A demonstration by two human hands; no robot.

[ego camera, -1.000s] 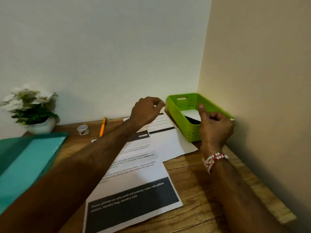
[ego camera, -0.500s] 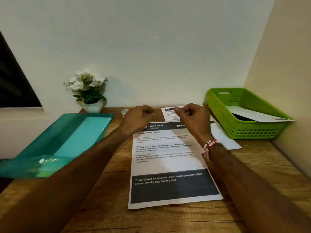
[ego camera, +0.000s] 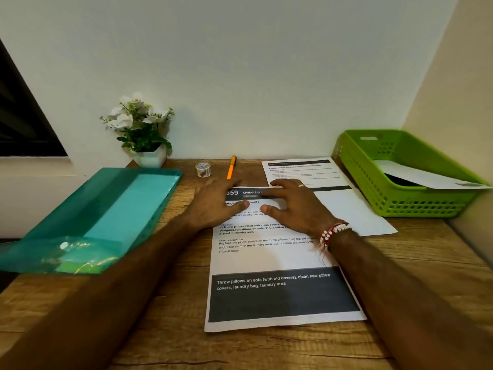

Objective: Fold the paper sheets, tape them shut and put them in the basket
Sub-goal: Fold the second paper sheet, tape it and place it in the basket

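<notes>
We lay our left hand (ego camera: pixel 216 206) and right hand (ego camera: pixel 290 208) side by side, fingers straight and spread, on the upper part of the white printed paper sheet (ego camera: pixel 266 259), which lies flat on the brown wooden desk (ego camera: pixel 165 329). The green perforated plastic basket (ego camera: pixel 416 206) stands at far right, with a folded white sheet (ego camera: pixel 426 177) inside.

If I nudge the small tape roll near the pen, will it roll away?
The tape roll seems to lie on its flat side, hole up, so it will probably slide, not roll. It looks small, so likely light and easily knocked toward the orange pen.
</notes>
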